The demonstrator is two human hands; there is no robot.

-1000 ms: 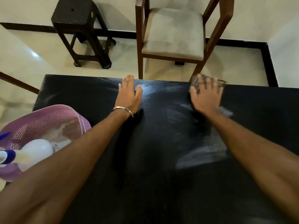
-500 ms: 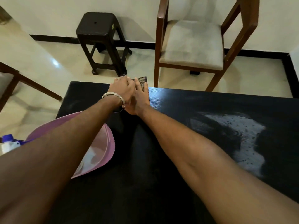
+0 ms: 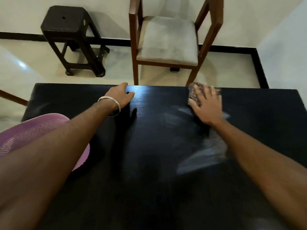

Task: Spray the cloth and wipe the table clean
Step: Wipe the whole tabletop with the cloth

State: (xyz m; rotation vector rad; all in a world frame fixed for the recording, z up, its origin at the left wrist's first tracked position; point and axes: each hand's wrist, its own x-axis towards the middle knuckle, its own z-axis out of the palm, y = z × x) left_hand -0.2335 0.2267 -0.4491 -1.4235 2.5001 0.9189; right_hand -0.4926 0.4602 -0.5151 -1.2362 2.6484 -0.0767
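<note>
A black table [image 3: 157,171] fills the lower view. My right hand [image 3: 206,107] lies flat with spread fingers on a dark checked cloth [image 3: 192,93] at the table's far edge, pressing it down. Pale wet smears [image 3: 204,153] streak the tabletop below and left of that hand. My left hand [image 3: 120,95], with a metal bangle on the wrist, rests at the far edge near the middle, its fingers bent over the edge. No spray bottle shows in the frame.
A purple mesh basket [image 3: 28,133] sits on the table's left, partly under my left forearm. Beyond the far edge stand a wooden chair [image 3: 167,40] with a grey cushion and a dark stool [image 3: 71,35]. Another chair's wooden rail [image 3: 13,97] pokes in at left.
My right hand swept the cloth from the far left, beside my left hand, back to the right along the far edge. The view has shifted right, hiding the spray bottle.
</note>
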